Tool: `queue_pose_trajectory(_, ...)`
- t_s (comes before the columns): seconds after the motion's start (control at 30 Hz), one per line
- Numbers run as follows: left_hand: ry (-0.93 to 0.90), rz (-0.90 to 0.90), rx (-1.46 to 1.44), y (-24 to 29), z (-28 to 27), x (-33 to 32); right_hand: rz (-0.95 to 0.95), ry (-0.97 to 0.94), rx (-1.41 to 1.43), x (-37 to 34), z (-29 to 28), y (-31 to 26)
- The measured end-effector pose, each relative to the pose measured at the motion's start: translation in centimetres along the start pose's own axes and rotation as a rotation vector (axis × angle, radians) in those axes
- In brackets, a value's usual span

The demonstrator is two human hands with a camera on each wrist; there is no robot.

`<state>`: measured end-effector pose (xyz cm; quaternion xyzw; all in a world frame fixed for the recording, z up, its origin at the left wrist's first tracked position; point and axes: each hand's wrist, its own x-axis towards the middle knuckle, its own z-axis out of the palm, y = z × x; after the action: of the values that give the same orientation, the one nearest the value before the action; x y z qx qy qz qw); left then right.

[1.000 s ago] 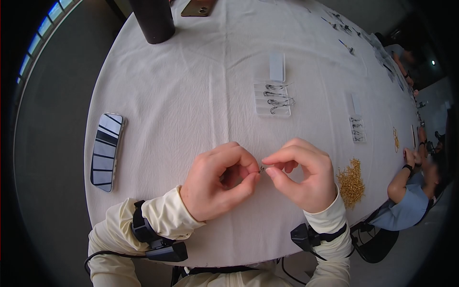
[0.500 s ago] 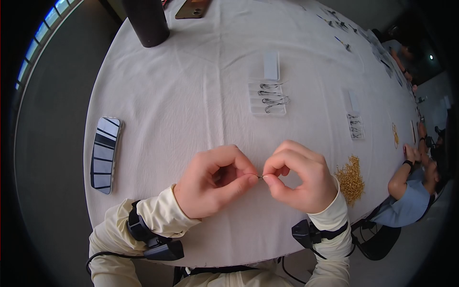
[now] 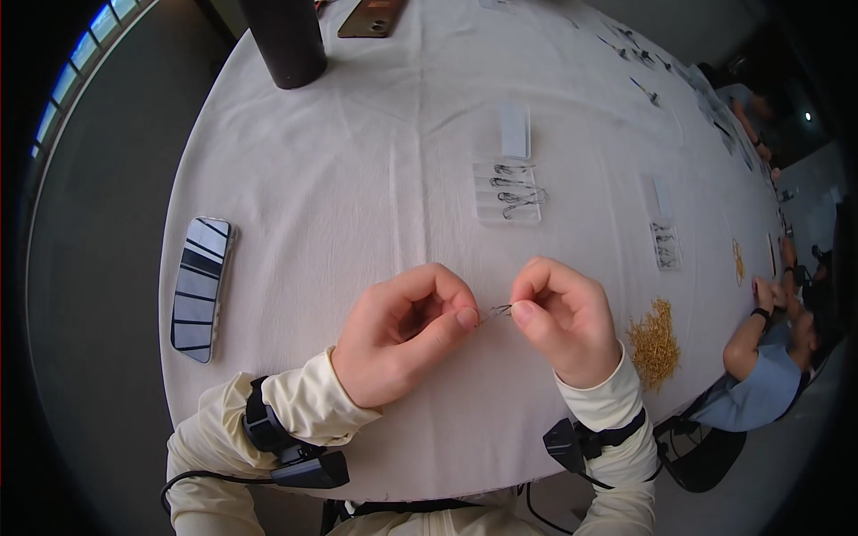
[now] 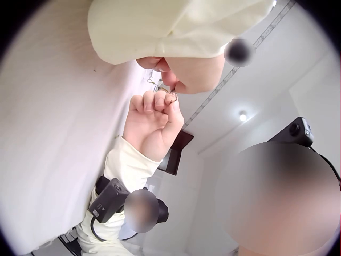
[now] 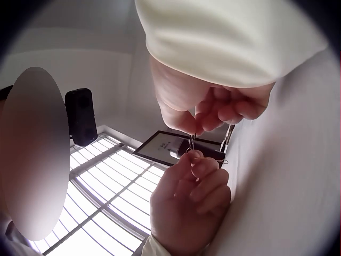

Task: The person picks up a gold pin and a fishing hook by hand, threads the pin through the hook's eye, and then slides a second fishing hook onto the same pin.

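Observation:
My left hand (image 3: 402, 335) pinches small, thin wire pieces (image 3: 489, 315) between thumb and forefinger. Facing it, my right hand (image 3: 572, 322) grips the dark end of the same wires with thumb and fingertips. A short stretch of wire spans the gap between the two hands. In the right wrist view, a looped wire end (image 5: 225, 161) sticks out beside the left fingers, and upright wires (image 5: 192, 141) run between both sets of fingertips. The left wrist view shows a small wire loop (image 4: 151, 81) by the fingertips. Both hands are above the white cloth, and their fingers hide part of the wires.
Beyond the hands sits an open clear compartment box (image 3: 508, 214) holding dark looped wires. A gold heap (image 3: 655, 348) of small pieces lies right. A phone (image 3: 198, 290) lies left; a dark cylinder (image 3: 286, 54) stands behind. Another small box (image 3: 665, 250) and a person (image 3: 760, 366) are farther right.
Half a second ago the fingertips nearly met. Since then my right hand has drawn slightly away to the right, and more of the wires shows between the hands.

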<state>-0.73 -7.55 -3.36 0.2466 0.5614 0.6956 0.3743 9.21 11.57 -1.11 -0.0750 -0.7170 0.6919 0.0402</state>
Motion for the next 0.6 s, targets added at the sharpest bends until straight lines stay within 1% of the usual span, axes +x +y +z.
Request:
queue_pose_trajectory(0.13,0.028,-0.007,-0.017,0.0,0.2,0.0,0.032,-0.009,0.081,-0.1,0.0,0.4)
queue_pose_trajectory(0.2,0.032,-0.018,-0.012,0.0,0.2,0.0,-0.034,-0.047,0.076,-0.1,0.3,0.5)
queue_pose_trajectory(0.23,0.034,-0.028,-0.007,0.1,0.2,0.0,-0.033,-0.048,0.076,0.0,0.5,0.6)
queue_pose_trajectory(0.3,0.032,-0.026,0.0,0.1,0.2,0.0,-0.141,-0.101,0.019,0.1,0.7,0.7)
queue_pose_trajectory(0.4,0.023,-0.009,0.019,-0.1,0.1,0.0,-0.159,-0.116,-0.041,0.2,0.6,1.1)
queue_pose_trajectory(0.53,0.017,-0.007,0.038,-0.1,0.1,-0.1,-0.123,-0.104,-0.056,0.3,0.6,1.1)
queue_pose_trajectory(0.6,0.013,-0.006,0.042,-0.2,0.1,-0.1,-0.085,-0.088,-0.012,0.3,0.6,0.9)
